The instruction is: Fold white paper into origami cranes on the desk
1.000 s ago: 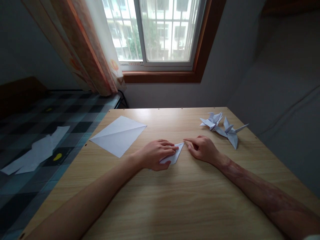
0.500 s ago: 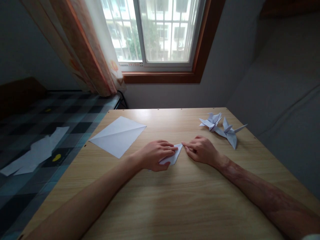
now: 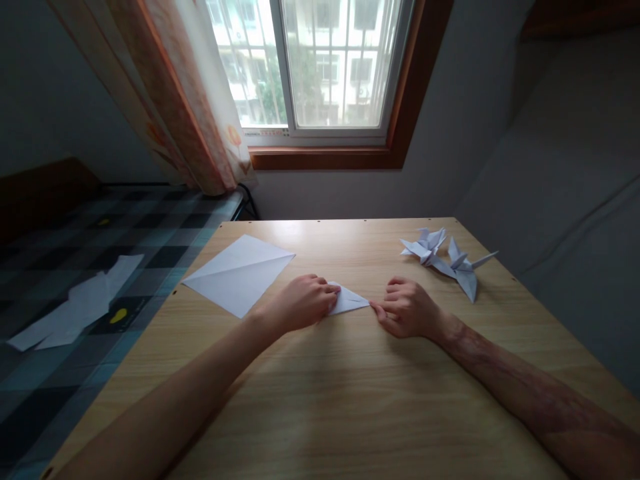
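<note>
A small folded piece of white paper [image 3: 349, 301] lies flat on the wooden table [image 3: 350, 400], pointing right. My left hand [image 3: 300, 303] has its fingers curled over the paper's left end and presses it down. My right hand [image 3: 406, 309] is curled, and its fingertips pinch the paper's pointed right tip. Both forearms rest low over the table.
A larger creased white sheet [image 3: 240, 272] lies at the table's left. Two folded paper cranes [image 3: 447, 257] sit at the far right. Beyond the left edge is a checked bed cover [image 3: 75, 267] with white paper scraps [image 3: 75, 310]. A window and curtain are behind.
The folded paper has turned, so its tip now points right instead of up-right. My left hand slid back to the left end and curled; my right hand moved lower onto the tip.
</note>
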`<state>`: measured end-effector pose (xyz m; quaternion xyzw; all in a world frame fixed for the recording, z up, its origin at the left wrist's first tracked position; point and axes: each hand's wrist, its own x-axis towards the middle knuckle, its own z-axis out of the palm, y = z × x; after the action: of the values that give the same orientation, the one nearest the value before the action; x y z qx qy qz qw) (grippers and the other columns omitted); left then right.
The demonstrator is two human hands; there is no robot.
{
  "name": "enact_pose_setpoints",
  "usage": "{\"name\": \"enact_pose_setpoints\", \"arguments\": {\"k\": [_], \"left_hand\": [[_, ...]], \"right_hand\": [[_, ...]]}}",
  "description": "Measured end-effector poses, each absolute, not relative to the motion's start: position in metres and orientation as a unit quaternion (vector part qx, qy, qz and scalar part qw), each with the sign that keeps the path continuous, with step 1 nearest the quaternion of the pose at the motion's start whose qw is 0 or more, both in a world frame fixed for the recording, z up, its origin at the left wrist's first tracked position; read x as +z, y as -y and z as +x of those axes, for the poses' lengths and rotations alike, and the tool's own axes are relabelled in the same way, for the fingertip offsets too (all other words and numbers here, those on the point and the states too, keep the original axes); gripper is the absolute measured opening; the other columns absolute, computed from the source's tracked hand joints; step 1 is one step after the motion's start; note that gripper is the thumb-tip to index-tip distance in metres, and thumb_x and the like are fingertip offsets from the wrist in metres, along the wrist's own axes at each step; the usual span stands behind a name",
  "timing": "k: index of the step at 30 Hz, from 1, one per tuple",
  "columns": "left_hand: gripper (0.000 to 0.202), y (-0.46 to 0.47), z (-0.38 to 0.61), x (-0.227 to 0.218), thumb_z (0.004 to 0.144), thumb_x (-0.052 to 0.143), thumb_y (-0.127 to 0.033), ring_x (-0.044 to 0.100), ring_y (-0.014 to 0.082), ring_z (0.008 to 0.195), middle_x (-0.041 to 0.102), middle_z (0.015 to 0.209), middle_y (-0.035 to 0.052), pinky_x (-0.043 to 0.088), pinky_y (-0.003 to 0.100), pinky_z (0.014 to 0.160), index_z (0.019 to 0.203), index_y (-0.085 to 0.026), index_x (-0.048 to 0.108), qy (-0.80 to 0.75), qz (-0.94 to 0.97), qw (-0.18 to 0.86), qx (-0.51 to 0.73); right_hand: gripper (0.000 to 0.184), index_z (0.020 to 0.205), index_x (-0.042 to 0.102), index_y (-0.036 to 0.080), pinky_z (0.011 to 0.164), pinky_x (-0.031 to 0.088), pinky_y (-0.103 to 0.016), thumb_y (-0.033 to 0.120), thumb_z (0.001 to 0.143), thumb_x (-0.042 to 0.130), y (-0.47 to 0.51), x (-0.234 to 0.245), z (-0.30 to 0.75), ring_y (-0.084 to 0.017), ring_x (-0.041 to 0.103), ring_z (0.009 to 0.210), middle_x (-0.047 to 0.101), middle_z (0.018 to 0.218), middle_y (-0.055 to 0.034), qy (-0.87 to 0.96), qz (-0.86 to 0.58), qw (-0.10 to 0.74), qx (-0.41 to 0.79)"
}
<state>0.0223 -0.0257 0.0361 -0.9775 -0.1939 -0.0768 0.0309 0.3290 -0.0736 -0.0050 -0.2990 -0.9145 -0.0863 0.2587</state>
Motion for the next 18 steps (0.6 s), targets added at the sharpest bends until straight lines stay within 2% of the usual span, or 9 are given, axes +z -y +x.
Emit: {"name": "enact_pose_setpoints", "arguments": {"k": [2,4,6,9,11,14,16,18], "left_hand": [[0.016,0.032,0.029,0.026,0.098,0.060,-0.009,0.079,0.0289,0.096,0.081,0.113,0.0136,0.063,0.041,0.083,0.100,-0.017,0.074,0.253,-0.963,0.063,-0.063],[0.018,0.039,0.034,0.015,0.099,0.059,-0.009,0.079,0.0303,0.104,0.080,0.126,0.0159,0.065,0.041,0.084,0.108,-0.017,0.072,0.314,-0.942,0.058,-0.102],[0.023,0.043,0.037,0.006,0.101,0.057,-0.010,0.079,0.0286,0.116,0.078,0.138,0.0135,0.067,0.039,0.090,0.117,-0.019,0.072,0.330,-0.931,0.027,-0.151],[0.023,0.043,0.038,-0.001,0.111,0.054,-0.025,0.076,0.0260,0.129,0.077,0.145,0.0090,0.066,0.040,0.104,0.122,-0.022,0.073,0.338,-0.915,-0.033,-0.217],[0.027,0.040,0.037,-0.002,0.114,0.053,-0.034,0.074,0.0253,0.136,0.075,0.148,0.0080,0.063,0.041,0.113,0.127,-0.022,0.074,0.321,-0.914,-0.080,-0.234],[0.033,0.036,0.037,-0.001,0.115,0.056,-0.036,0.067,0.0241,0.145,0.071,0.154,0.0076,0.057,0.041,0.123,0.139,-0.022,0.072,0.260,-0.928,-0.152,-0.220],[0.035,0.034,0.037,0.001,0.116,0.055,-0.037,0.064,0.0230,0.150,0.068,0.158,0.0068,0.052,0.041,0.129,0.144,-0.023,0.070,0.224,-0.935,-0.184,-0.205],[0.037,0.032,0.037,0.002,0.116,0.054,-0.038,0.061,0.0229,0.153,0.066,0.161,0.0062,0.047,0.043,0.133,0.146,-0.024,0.069,0.211,-0.939,-0.186,-0.196]], "right_hand": [[0.040,0.062,0.066,0.025,0.071,0.045,-0.039,0.019,0.102,0.061,0.075,-0.006,0.328,-0.016,0.051,0.052,0.062,0.053,0.0011,0.920,-0.279,0.265,-0.068],[0.040,0.063,0.065,0.026,0.070,0.045,-0.039,0.019,0.102,0.061,0.076,-0.007,0.328,-0.017,0.050,0.052,0.061,0.053,0.0017,0.926,-0.265,0.266,-0.042],[0.041,0.062,0.063,0.027,0.070,0.045,-0.039,0.021,0.103,0.061,0.078,-0.010,0.328,-0.017,0.049,0.052,0.059,0.052,0.0019,0.929,-0.259,0.263,-0.016],[0.045,0.057,0.058,0.027,0.069,0.045,-0.039,0.023,0.102,0.061,0.080,-0.013,0.328,-0.017,0.047,0.052,0.054,0.050,0.0018,0.927,-0.260,0.271,0.010],[0.039,0.061,0.064,0.027,0.068,0.046,-0.039,0.023,0.100,0.062,0.080,-0.013,0.328,-0.018,0.049,0.053,0.056,0.053,0.0011,0.920,-0.263,0.292,0.017],[0.019,0.093,0.082,0.027,0.074,0.052,-0.040,0.022,0.097,0.064,0.079,-0.007,0.325,-0.021,0.063,0.068,0.074,0.075,-0.0037,0.908,-0.273,0.318,0.022],[0.027,0.116,0.083,0.029,0.085,0.058,-0.042,0.021,0.096,0.067,0.078,-0.004,0.322,-0.024,0.072,0.087,0.082,0.101,-0.0069,0.908,-0.276,0.314,0.038],[0.038,0.129,0.081,0.030,0.098,0.061,-0.044,0.019,0.095,0.068,0.076,-0.002,0.320,-0.026,0.076,0.106,0.084,0.119,-0.0073,0.915,-0.263,0.301,0.055]]}}
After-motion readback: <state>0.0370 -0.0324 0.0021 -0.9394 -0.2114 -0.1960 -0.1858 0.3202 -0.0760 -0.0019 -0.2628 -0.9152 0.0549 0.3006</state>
